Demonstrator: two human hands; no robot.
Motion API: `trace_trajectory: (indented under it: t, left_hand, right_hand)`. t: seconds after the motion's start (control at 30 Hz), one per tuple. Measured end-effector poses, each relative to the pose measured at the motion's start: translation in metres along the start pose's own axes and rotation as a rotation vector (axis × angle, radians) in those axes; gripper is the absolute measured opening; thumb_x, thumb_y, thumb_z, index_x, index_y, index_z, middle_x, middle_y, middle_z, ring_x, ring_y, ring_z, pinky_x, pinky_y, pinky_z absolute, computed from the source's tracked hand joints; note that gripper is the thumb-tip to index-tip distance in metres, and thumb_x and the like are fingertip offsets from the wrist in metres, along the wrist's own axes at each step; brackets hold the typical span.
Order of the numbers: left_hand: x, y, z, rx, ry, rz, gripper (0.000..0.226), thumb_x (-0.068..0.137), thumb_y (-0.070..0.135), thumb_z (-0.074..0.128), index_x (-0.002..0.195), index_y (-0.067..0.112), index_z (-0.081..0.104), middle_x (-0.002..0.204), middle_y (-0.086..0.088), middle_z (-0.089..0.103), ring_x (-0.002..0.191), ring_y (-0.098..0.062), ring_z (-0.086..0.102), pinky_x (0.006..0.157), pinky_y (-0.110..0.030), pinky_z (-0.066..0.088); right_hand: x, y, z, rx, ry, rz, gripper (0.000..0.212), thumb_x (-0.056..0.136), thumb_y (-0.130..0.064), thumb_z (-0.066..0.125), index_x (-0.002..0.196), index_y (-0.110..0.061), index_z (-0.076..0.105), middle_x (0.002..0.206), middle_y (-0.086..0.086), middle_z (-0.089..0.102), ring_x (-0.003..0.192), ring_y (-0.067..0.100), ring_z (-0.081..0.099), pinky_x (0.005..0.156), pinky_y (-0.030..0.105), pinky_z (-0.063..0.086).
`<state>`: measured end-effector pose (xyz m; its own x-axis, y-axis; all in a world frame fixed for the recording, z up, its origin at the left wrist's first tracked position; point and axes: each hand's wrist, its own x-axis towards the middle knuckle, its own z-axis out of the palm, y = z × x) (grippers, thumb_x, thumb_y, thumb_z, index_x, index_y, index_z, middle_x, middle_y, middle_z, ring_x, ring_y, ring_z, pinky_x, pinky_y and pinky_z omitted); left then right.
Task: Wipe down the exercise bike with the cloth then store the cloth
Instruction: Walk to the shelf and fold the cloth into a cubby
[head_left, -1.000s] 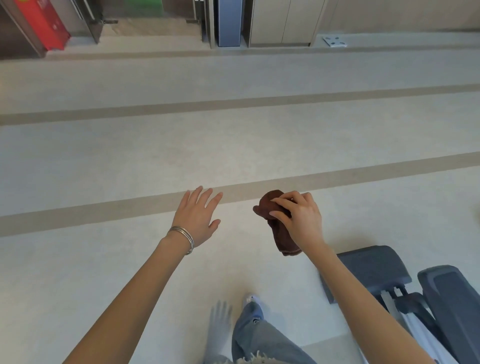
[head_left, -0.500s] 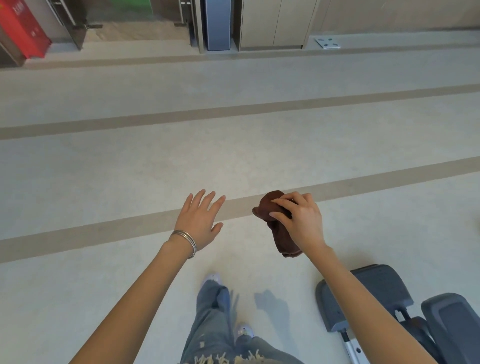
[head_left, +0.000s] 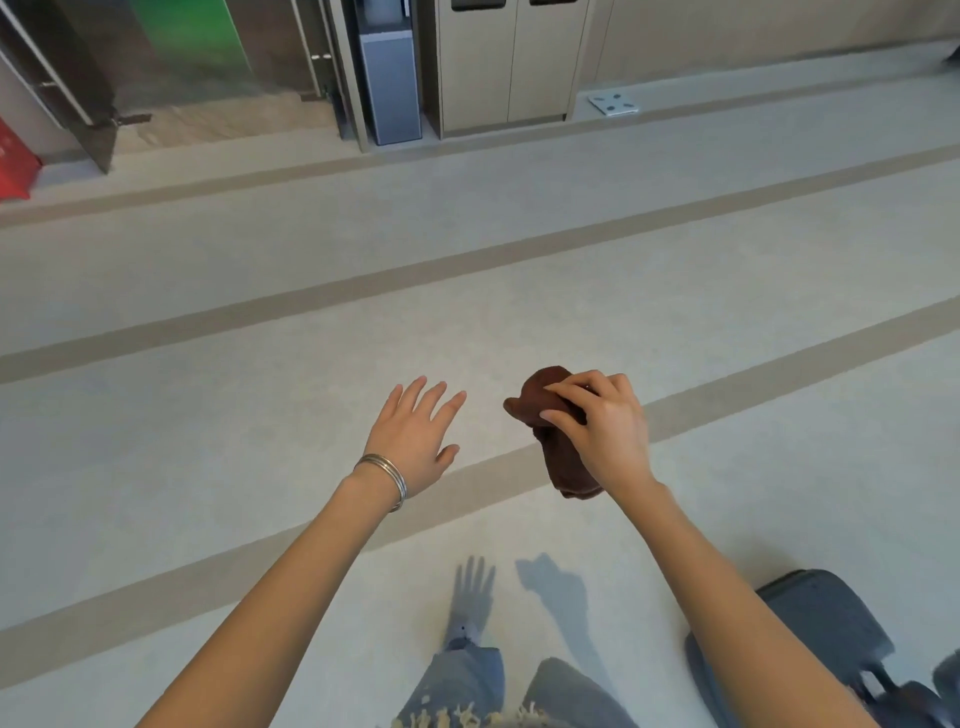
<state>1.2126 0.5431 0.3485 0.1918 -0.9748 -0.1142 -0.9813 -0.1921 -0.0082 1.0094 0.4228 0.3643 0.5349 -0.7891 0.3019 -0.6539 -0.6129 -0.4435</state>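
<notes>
Head view has the cloth (head_left: 556, 441), a dark brown bundle, bunched in the right hand (head_left: 602, 426) and carried in the air above the floor (head_left: 260, 415), likely gathered small so nothing trails. Left hand (head_left: 415, 436) is empty, fingers spread, held out beside it. Exercise bike (head_left: 821, 623) sits low at the right edge, so wiping looks finished and storing remains
</notes>
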Motion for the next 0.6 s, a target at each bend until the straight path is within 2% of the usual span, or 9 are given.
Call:
trace_trajectory:
  t: [0.3,0.6]
  left_hand:
    - [0.077,-0.035,-0.003,0.022,-0.025,0.049,0.064,0.093,0.045,0.038,0.147,0.025,0.009,0.156,-0.005,0.016,0.144,-0.029,0.006,0.118,-0.045,0.007]
    - [0.179,-0.054,-0.004,0.077,-0.035,-0.012,0.066,0.092,0.045,0.039,0.146,0.025,0.008,0.156,-0.006,0.014,0.144,-0.029,0.006,0.116,-0.049,0.004]
  right_hand:
    - [0.07,0.013,0.024,-0.005,-0.023,0.085,0.023,0.081,-0.034,0.07,0.102,-0.024,0.071,0.102,-0.006,0.065,0.093,0.027,0.05,0.073,0.038,0.046]
    - [0.169,0.055,0.061,-0.011,-0.134,0.08,0.025,0.084,-0.036,0.066,0.106,-0.024,0.07,0.106,-0.007,0.064,0.099,0.025,0.048,0.078,0.037,0.045]
